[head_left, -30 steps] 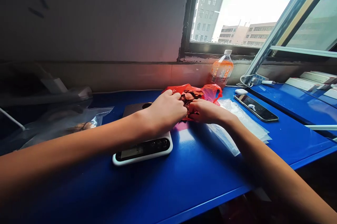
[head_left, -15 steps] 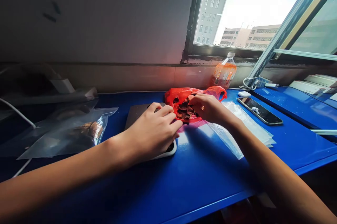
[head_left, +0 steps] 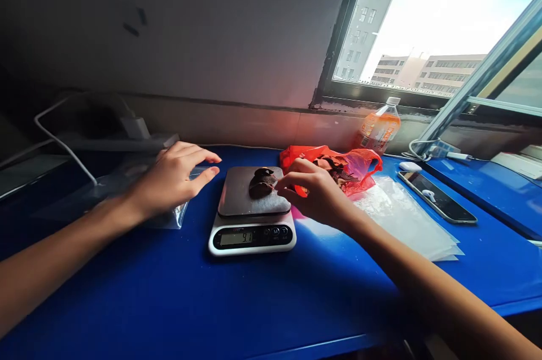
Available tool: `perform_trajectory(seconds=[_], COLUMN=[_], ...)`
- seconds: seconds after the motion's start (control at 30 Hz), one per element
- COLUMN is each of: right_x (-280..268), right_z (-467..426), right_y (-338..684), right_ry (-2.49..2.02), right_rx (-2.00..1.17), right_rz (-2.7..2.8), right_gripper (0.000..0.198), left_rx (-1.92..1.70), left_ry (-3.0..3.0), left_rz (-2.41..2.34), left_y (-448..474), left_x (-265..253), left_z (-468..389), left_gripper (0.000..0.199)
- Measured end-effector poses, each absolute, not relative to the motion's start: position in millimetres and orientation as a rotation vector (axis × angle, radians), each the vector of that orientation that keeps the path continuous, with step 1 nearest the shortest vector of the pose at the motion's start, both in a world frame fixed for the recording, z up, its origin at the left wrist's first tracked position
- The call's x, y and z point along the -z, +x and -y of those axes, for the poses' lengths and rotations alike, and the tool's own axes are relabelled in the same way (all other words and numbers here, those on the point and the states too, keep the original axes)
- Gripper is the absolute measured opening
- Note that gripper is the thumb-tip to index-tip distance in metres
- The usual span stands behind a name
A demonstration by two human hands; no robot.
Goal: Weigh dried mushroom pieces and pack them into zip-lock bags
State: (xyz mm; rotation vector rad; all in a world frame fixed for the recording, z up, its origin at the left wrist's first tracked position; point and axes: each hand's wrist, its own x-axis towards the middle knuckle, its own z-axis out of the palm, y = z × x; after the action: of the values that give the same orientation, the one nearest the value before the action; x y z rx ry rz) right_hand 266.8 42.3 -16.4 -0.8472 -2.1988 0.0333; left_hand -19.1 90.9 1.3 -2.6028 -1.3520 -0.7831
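A white digital kitchen scale with a steel plate stands on the blue table, its display reading about 9.1. Dark dried slices lie on the plate. At their right edge my right hand has its fingertips pinched on one slice, part of which the fingers hide. My left hand hovers left of the scale, open and holding nothing, thumb and fingers stretched out. Behind my right hand lies a red plastic bag, its mouth open over more dried slices.
Flat clear plastic bags lie on the right, near a phone with an earbud on it and an earbud case. An orange drink bottle stands by the wall. A filled clear bag sits partly behind my left hand.
My right hand has moved from inside the red bag to the scale plate. My left hand has swung left off the scale, uncovering its display and the slices. The view has shifted left.
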Motion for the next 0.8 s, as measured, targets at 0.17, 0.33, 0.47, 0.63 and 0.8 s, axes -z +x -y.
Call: perform_trajectory(seconds=[0.17,0.33,0.47,0.63,0.8], right_x=[14,18,33,50,60], right_z=[-45,-41,-54,-69,-78], right_y=[280,328,338,336,340], right_ry=[-0.860,-1.140,-1.215,-1.210,-1.360], right_rx=[-0.226,-0.226,-0.063,0.057,0.155], right_rz=[2.068,2.150,2.358,2.388,2.293], right_gripper=[0.016,0.015,0.018,0.022,0.028], left_rx=[0.795,0.647,0.486,0.345,0.290], left_ry=[-2.478,-2.436,-2.430,-2.465,-2.467], left_rz=[1.457,1.635,1.767,1.814,1.803], left_y=[-51,-56,-56,-58,-59], left_x=[8,13,20,24,27], left_z=[-88,-98,-101,-102,-106], left_gripper=[0.036,0.038,0.040,0.043,0.045])
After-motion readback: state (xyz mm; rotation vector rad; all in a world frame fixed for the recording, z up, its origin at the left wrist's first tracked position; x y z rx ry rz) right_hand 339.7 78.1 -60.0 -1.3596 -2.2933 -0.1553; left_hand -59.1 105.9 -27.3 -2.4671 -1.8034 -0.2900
